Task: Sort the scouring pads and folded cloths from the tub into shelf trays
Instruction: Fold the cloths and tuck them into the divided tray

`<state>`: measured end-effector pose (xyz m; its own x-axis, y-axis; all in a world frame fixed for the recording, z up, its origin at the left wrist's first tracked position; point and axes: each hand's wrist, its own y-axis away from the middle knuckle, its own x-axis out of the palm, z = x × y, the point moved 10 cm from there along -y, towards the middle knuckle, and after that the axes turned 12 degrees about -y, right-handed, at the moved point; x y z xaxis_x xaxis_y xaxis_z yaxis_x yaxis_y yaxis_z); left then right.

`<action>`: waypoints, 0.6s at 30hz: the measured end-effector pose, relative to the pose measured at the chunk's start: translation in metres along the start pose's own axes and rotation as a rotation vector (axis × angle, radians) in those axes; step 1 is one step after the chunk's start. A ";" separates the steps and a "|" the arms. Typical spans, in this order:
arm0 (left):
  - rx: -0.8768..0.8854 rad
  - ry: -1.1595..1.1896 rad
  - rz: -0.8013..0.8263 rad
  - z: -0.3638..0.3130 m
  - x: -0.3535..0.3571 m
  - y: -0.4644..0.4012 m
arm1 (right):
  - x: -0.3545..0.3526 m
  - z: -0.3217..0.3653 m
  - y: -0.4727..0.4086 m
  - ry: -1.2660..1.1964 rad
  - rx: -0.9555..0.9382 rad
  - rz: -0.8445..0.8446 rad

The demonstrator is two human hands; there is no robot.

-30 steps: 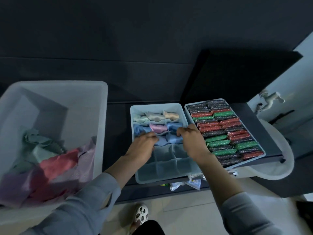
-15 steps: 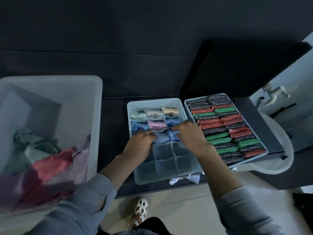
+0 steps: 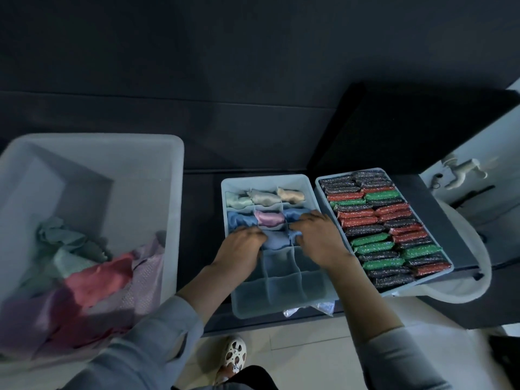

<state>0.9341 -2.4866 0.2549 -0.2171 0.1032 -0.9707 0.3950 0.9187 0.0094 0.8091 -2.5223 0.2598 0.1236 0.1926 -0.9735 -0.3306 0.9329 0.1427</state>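
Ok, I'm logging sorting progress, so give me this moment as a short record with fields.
hands: left hand and right hand both on a blue cloth in the divided tray
divided tray: two far rows filled, third being filled, near rows empty
pad tray: packed with red, green and dark scouring pads
tub: loose cloths remain

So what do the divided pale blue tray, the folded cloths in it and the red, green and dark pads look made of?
Divided pale blue tray: seemingly translucent moulded plastic; thin, semi-clear walls, matte. Folded cloths: soft fabric with a slight satin sheen, going by glossy folds; fibre unclear. Red, green and dark pads: probably coarse glittery scouring mesh; speckled sparkle. Left hand and right hand press a blue cloth.
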 end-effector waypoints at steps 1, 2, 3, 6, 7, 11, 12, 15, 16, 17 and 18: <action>-0.004 0.000 -0.005 0.002 0.000 0.000 | -0.003 -0.001 0.000 -0.034 -0.006 -0.020; -0.004 0.004 -0.010 0.003 0.000 0.001 | -0.006 -0.002 0.001 -0.028 -0.004 -0.034; -0.001 0.007 -0.010 0.003 0.001 0.001 | -0.004 -0.002 0.001 0.013 0.007 -0.034; 0.005 0.018 -0.010 0.003 0.002 0.002 | 0.005 0.005 -0.004 0.130 0.052 -0.021; 0.007 0.021 -0.001 0.003 0.002 0.002 | 0.007 0.005 -0.005 0.132 0.061 -0.031; 0.061 0.164 0.008 0.004 -0.015 0.003 | -0.002 0.000 0.000 0.007 0.101 -0.123; 0.076 0.215 -0.020 0.007 -0.028 0.005 | -0.010 0.003 0.003 -0.049 0.103 -0.165; 0.077 0.296 -0.232 0.034 -0.082 0.024 | -0.040 0.025 0.011 -0.213 0.112 -0.351; 0.052 0.313 -0.318 0.052 -0.099 0.037 | -0.047 0.042 0.013 -0.260 0.101 -0.408; 0.014 0.323 -0.391 0.073 -0.114 0.052 | -0.053 0.063 0.014 -0.300 0.072 -0.447; -0.040 0.332 -0.454 0.097 -0.126 0.071 | -0.056 0.089 0.014 -0.330 0.020 -0.476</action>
<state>1.0757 -2.4715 0.3549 -0.6294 -0.1972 -0.7516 0.1638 0.9119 -0.3764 0.8806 -2.4933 0.3324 0.5408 -0.1674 -0.8243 -0.1503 0.9450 -0.2905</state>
